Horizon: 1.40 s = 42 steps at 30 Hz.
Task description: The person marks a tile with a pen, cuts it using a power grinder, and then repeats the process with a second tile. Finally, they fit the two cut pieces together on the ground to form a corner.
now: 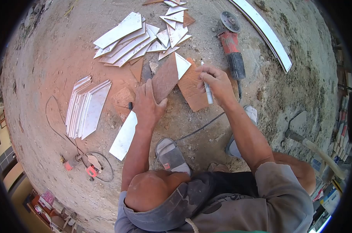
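My left hand (149, 101) grips the lower left edge of a brown tile piece (164, 79), thumb and fingers apart around its corner. A white triangular tile piece (182, 66) lies against the brown tile's upper right side. In my right hand (217, 84) is a white marker pen (208, 93), pinched between thumb and fingers and pointing away from me. Just beneath that hand, an orange-dusted tile piece (194, 93) rests on the ground. A white tile strip (124, 136) lies beside my left forearm, partly covered by it.
An angle grinder (231, 48) lies beyond my right hand, its cable running toward my feet. Stacked white tiles (123, 33) and offcuts (174, 17) lie ahead; more tiles (86, 106) lean at left. A plug and cord (92, 171), a long white strip (267, 31) and a shovel (315, 147) flank me.
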### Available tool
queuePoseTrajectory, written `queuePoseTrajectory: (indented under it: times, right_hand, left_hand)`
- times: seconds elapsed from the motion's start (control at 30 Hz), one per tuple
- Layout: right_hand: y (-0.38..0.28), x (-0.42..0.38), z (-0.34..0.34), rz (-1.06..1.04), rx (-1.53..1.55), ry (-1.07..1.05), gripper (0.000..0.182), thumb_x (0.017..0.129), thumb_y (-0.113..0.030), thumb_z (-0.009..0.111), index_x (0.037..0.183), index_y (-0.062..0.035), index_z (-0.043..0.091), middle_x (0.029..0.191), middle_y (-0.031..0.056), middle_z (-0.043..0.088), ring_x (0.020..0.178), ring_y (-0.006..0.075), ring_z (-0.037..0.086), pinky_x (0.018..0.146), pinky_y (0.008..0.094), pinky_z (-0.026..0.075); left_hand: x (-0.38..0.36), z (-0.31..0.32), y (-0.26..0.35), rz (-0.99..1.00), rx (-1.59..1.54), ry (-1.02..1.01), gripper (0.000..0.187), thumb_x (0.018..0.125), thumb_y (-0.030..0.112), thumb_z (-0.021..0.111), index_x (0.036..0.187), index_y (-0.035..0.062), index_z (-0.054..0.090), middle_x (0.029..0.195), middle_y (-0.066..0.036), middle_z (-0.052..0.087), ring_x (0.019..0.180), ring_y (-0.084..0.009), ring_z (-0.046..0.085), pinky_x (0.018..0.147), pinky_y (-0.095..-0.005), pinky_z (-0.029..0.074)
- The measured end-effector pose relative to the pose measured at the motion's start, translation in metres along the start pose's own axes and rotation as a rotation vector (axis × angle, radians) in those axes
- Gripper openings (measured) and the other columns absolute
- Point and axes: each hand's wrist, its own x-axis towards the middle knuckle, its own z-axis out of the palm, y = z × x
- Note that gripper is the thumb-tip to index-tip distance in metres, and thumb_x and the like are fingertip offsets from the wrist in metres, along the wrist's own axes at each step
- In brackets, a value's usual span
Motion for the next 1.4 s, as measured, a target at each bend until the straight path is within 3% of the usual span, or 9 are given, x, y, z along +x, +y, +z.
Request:
queuePoseTrajectory:
  times: [0.07,0.13,0.17,0.23,0.33,0.57,0.73,1.4]
  right_hand:
    - [-0.004,0.032,-0.001,-0.026,-0.143,0.007,0.025,0.094,-0.018,0.058,0.112,-0.005,0.067,0.092,0.0113,0.066,0.076,0.0192,0.066,0.069,0.0319,0.054]
    - [-0.002,0.066,0.005,-0.576,-0.86,0.084,0.029,0.091,-0.02,0.056,0.115,-0.0097,0.069,0.092,0.0188,0.065,0.086,0.0306,0.065,0.079,0.0398,0.053]
    - [-0.004,0.076,0.008,-0.578,-0.861,0.084,0.029,0.091,-0.02,0.056,0.115,-0.0097,0.069,0.092,0.0188,0.065,0.086,0.0306,0.065,0.079,0.0398,0.053]
    - [-0.014,0.089,0.021,-0.411,-1.073,0.063,0.032,0.089,-0.02,0.054,0.116,-0.0137,0.07,0.1,0.0227,0.065,0.099,0.0382,0.062,0.09,0.0434,0.05]
    - [-0.018,0.102,0.034,-0.369,-1.145,0.073,0.035,0.086,-0.015,0.047,0.109,-0.015,0.074,0.101,0.022,0.068,0.1,0.037,0.064,0.09,0.0449,0.05]
    - [-0.007,0.128,0.021,-0.536,-1.028,-0.082,0.033,0.086,-0.02,0.05,0.109,-0.0156,0.074,0.099,0.023,0.068,0.098,0.038,0.064,0.089,0.045,0.051]
    - [-0.01,0.116,0.026,-0.545,-1.075,-0.017,0.031,0.087,-0.024,0.053,0.108,-0.0157,0.075,0.098,0.0228,0.067,0.093,0.0374,0.064,0.085,0.0444,0.051]
    - [-0.005,0.124,0.028,-0.517,-1.065,0.031,0.025,0.087,-0.026,0.058,0.102,-0.0201,0.076,0.099,0.0159,0.068,0.096,0.0336,0.065,0.086,0.0436,0.052]
  left_hand:
    - [-0.001,-0.001,0.0,0.001,0.0,0.003,0.082,0.07,0.022,0.08,0.14,0.0002,0.042,0.131,-0.021,0.051,0.123,-0.0369,0.049,0.104,-0.0426,0.042]
    - [0.0,0.0,0.0,0.009,-0.003,0.008,0.082,0.07,0.023,0.08,0.14,0.0,0.043,0.131,-0.021,0.051,0.123,-0.037,0.049,0.104,-0.0424,0.042]
    - [0.0,0.002,-0.001,0.029,0.013,0.021,0.083,0.07,0.022,0.081,0.14,0.0,0.042,0.13,-0.02,0.051,0.122,-0.037,0.049,0.102,-0.0427,0.043]
    - [0.001,0.002,-0.001,0.044,0.029,0.04,0.084,0.069,0.021,0.082,0.139,-0.0001,0.041,0.128,-0.019,0.05,0.12,-0.0369,0.05,0.099,-0.0429,0.045]
    - [-0.001,0.002,-0.002,-0.008,0.001,0.015,0.083,0.069,0.023,0.08,0.14,0.0011,0.043,0.132,-0.021,0.05,0.123,-0.0374,0.049,0.104,-0.0433,0.042]
    - [-0.001,0.004,-0.006,0.019,-0.024,0.036,0.084,0.068,0.022,0.081,0.14,0.0019,0.042,0.131,-0.02,0.05,0.124,-0.0373,0.049,0.103,-0.0441,0.042]
    - [0.0,0.003,-0.005,-0.003,-0.029,0.021,0.084,0.068,0.021,0.081,0.14,0.0016,0.042,0.13,-0.02,0.051,0.123,-0.0375,0.049,0.102,-0.0442,0.043]
    - [0.002,0.001,0.001,-0.064,-0.015,-0.008,0.081,0.068,0.021,0.081,0.137,0.0003,0.044,0.131,-0.02,0.051,0.122,-0.0369,0.05,0.103,-0.0427,0.043]
